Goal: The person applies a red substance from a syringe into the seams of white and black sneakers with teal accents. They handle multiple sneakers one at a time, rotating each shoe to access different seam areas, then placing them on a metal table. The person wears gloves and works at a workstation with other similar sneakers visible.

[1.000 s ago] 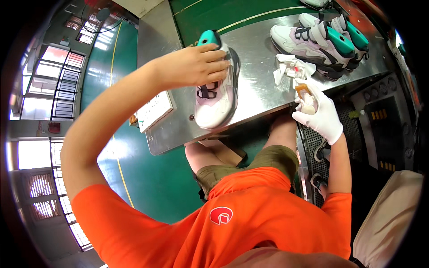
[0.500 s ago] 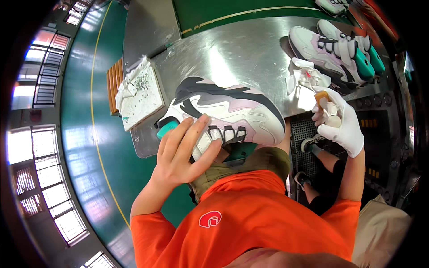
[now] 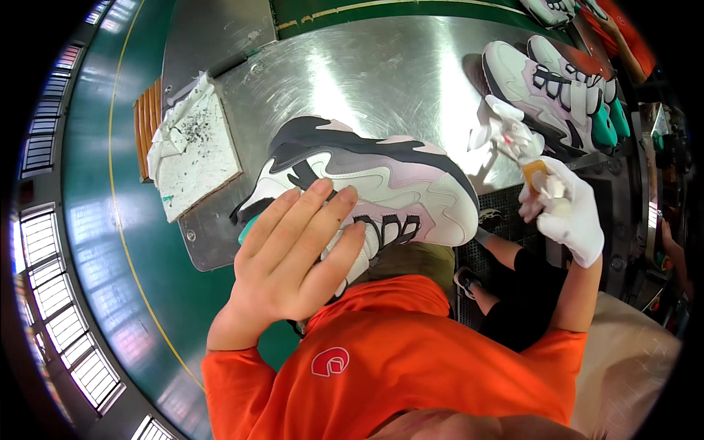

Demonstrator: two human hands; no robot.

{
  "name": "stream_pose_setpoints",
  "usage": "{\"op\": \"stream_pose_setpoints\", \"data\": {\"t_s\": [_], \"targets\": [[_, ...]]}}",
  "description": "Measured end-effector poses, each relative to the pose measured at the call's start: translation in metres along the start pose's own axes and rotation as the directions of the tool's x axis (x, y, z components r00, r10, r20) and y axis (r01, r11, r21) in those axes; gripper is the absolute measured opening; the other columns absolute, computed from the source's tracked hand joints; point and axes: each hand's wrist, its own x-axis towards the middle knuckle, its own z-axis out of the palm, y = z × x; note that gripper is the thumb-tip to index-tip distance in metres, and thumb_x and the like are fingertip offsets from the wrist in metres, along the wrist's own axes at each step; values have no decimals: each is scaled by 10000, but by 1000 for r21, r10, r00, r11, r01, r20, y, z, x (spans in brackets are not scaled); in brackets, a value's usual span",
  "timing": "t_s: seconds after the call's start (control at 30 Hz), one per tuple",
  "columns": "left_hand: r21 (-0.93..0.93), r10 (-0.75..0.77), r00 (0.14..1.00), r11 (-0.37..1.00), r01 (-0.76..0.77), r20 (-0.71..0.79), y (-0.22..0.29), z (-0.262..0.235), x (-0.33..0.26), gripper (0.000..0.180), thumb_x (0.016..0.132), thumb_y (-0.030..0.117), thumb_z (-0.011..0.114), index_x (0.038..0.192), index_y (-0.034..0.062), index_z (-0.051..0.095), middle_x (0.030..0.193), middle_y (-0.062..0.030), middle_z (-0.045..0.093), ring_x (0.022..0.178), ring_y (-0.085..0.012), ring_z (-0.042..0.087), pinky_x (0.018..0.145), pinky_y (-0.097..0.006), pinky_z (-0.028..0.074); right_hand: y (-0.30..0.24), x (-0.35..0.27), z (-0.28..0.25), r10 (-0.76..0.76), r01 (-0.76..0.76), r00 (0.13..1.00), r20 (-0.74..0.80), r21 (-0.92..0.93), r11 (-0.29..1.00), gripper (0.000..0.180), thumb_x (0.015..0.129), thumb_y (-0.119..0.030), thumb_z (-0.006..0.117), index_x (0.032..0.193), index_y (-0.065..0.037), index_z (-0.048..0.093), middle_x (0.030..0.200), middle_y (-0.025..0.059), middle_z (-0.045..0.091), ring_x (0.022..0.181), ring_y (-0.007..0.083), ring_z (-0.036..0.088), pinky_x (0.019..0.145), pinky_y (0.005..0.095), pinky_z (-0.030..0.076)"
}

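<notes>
A white, lilac and black sneaker [image 3: 433,183] lies on its side at the near edge of the metal table, sole turned away and toe to the right. My bare left hand [image 3: 286,249] holds it around the ankle, fingers laid along its side and thumb over the tongue. A bit of teal [image 3: 248,229] shows at its heel, partly behind my hand. Off to the right, my right hand [image 3: 568,216] wears a white glove with bare fingertips. It is closed on a small amber-brown block [image 3: 534,174] and a whitish wad [image 3: 554,196].
Crumpled white cloth or paper [image 3: 513,136] sits beside a pair of matching sneakers [image 3: 550,95] at the far right. A white pad with dark crumbs [image 3: 198,165] lies at the table's left. Another person's legs [image 3: 506,253] and arm [image 3: 631,59] show on the right.
The view has shifted, moving the table and pad leftward in the picture. My left hand still lies on the sneaker, and my right hand keeps hold of the block and wad.
</notes>
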Motion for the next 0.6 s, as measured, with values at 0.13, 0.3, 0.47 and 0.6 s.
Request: {"op": "stream_pose_setpoints", "data": {"t_s": [0.13,0.3,0.47,0.6], "targets": [[16,-42,998,999,41,50,10,-4,1,72,847,127,649,916,137,669,1050,-83,737,1012,-250,695,858,-346,534,-21,-10,-2,-187,178,982,35,178,968,712,861,-462,663,1251,115,514,769,153,632,617,221,640,538,301,524],[41,-55,998,998,54,23,11,1,-1,63,864,138,649,925,142,663,1059,-80,739,1006,-246,697,839,-340,539,-19,6,-5,-580,311,766,278,629,713,807,832,-548,628,1214,152,505,806,185,631,612,247,640,585,315,547],[37,-64,998,997,63,30,8,1,1,68,864,147,656,931,139,654,1050,-75,742,994,-242,701,830,-336,544,-24,20,10,-605,260,716,348,671,694,835,816,-572,627,1212,154,508,802,188,633,612,248,643,579,315,549],[9,-87,995,996,86,40,10,0,4,73,842,109,656,913,111,674,1054,-92,741,1016,-272,697,847,-369,549,-24,26,13,-607,233,696,383,679,696,857,804,-591,627,1210,155,511,799,190,634,612,248,646,575,315,550]]}}
